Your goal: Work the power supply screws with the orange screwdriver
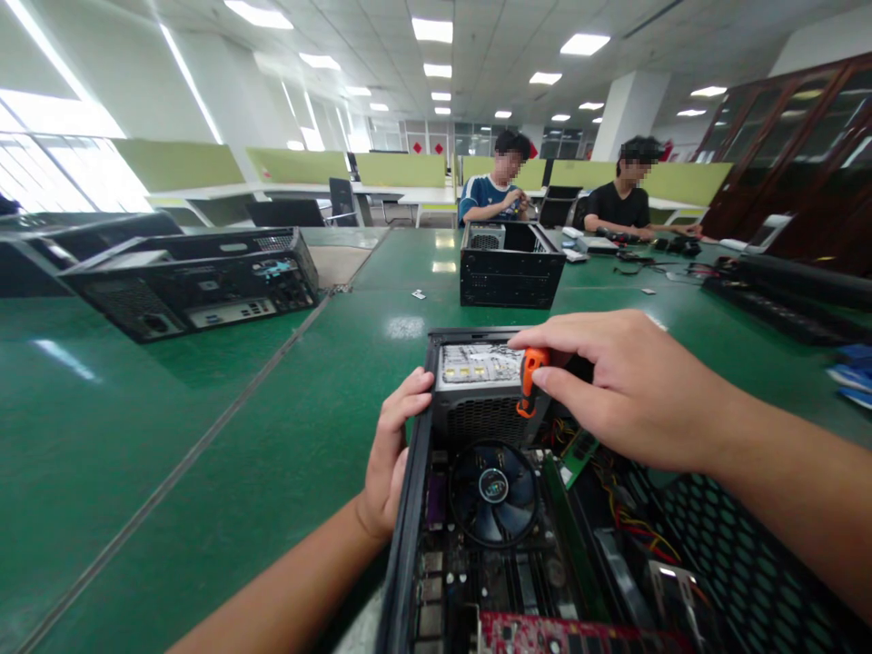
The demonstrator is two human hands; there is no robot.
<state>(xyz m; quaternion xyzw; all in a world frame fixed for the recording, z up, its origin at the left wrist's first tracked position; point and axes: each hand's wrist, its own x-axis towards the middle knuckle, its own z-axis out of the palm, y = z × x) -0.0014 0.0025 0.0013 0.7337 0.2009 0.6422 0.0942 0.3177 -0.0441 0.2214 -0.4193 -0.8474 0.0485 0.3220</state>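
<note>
In front of me lies an open computer case with its inside facing up. My right hand pinches the orange-and-black handle of a screwdriver over the power supply. The screwdriver points downward, and its tip is hidden from view. My left hand rests against the left edge of the case, fingers over the rim. Below the power supply is a round black CPU fan. A green memory module slants beside it, and a red circuit card shows at the bottom.
Another opened case stands farther back on the green table. A further case lies tilted at the left. Two people sit across the table. Cables and dark parts lie at the right.
</note>
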